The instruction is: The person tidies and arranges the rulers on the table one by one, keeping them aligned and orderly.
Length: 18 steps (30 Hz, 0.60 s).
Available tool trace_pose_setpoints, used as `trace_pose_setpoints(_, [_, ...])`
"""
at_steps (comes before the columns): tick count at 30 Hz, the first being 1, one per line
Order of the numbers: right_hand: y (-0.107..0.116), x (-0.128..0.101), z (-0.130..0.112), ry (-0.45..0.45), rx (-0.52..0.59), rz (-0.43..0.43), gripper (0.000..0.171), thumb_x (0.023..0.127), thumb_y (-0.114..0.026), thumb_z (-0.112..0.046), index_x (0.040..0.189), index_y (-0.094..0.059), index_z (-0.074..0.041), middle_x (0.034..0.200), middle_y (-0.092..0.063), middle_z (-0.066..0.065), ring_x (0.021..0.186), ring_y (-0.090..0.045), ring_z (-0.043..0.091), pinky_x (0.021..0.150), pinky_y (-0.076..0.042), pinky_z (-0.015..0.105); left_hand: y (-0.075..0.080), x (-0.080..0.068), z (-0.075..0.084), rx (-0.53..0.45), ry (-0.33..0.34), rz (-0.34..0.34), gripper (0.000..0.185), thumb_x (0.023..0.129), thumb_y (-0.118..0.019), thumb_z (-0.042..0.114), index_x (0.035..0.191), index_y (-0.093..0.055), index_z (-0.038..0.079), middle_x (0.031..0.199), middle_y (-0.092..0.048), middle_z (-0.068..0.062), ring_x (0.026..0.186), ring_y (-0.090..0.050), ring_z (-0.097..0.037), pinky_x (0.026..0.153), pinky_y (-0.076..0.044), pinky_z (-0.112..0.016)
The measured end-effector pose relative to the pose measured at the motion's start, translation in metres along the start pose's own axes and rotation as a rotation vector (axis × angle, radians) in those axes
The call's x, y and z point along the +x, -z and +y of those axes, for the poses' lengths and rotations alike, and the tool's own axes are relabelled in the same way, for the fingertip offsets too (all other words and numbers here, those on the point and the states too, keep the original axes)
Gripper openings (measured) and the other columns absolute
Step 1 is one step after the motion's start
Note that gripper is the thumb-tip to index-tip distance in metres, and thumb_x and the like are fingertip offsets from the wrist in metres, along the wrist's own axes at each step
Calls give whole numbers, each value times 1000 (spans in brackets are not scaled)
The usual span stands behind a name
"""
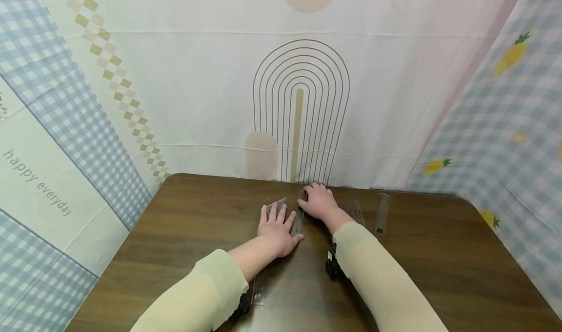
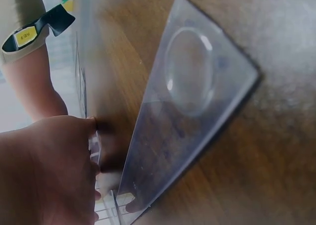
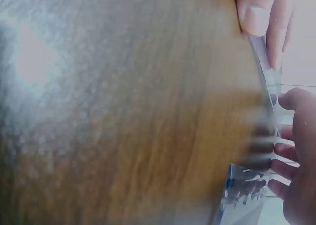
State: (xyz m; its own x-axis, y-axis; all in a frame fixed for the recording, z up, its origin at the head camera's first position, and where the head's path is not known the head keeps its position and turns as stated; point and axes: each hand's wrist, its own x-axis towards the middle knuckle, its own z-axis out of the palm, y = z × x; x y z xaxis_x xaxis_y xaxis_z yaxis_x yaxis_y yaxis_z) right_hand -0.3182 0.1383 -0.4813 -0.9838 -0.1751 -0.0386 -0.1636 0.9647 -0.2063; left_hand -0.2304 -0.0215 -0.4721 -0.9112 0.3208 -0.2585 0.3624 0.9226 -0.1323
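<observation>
My left hand (image 1: 277,234) lies palm down with its fingers straight and spread. Its fingertips rest over a clear plastic piece (image 1: 281,203), whose shape is mostly covered, and its thumb reaches the lower end of a clear ruler (image 1: 298,221). At that ruler's far end, my right hand (image 1: 319,201) pinches it, and the right wrist view shows the thumb (image 3: 255,21) on its edge. A clear set square (image 2: 182,106) with a round hole lies near the left wrist. In the head view, the left forearm hides most of it.
Right of my right hand lie another clear set square (image 1: 355,212), partly behind the wrist, and a second clear ruler (image 1: 383,215). The brown wooden table (image 1: 189,234) meets a white patterned curtain (image 1: 197,98) at its back edge.
</observation>
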Motion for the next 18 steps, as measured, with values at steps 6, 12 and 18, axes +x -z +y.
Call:
trace_pose_setpoints(6, [2, -1, 7, -15, 112, 66, 49, 98, -56, -37, 137, -57, -7, 137, -53, 17, 128, -48, 37, 107, -35, 56, -2, 1, -1, 3, 6, -4, 76, 96, -24, 72, 160, -12, 33, 167, -5, -2, 152, 2, -33, 118, 1, -58])
trace_pose_setpoints(12, [5, -2, 12, -44, 254, 114, 38, 97, -59, -28, 128, -63, -6, 129, -59, 15, 117, -56, 33, 99, -44, 51, -2, 0, 1, 17, -2, 24, 74, 97, -25, 71, 160, -11, 34, 167, -5, -2, 152, 2, -33, 118, 1, -58])
trace_pose_setpoints(18, [10, -7, 13, -97, 414, 130, 35, 97, -58, -24, 126, -63, -6, 119, -61, 13, 107, -58, 29, 92, -48, 47, -4, -1, 3, 38, -4, 46, 74, 98, -24, 70, 160, -9, 34, 167, -5, -2, 152, 1, -33, 118, 1, -57])
